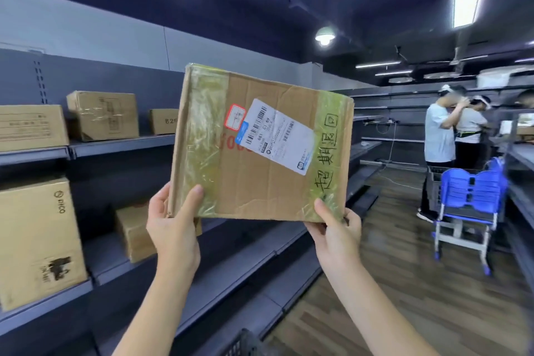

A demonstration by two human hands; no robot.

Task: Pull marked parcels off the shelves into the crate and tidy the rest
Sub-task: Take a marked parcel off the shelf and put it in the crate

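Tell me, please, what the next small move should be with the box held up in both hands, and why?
Probably lower the box toward the dark crate at the bottom edge. The left hand and right hand grip its lower corners, it is off the shelves, and handwritten characters on its tape suggest it is marked.

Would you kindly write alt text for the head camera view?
Both hands, left hand and right hand, hold up a taped cardboard parcel bearing a shipping label and handwritten characters. More boxes sit on grey shelves to the left.
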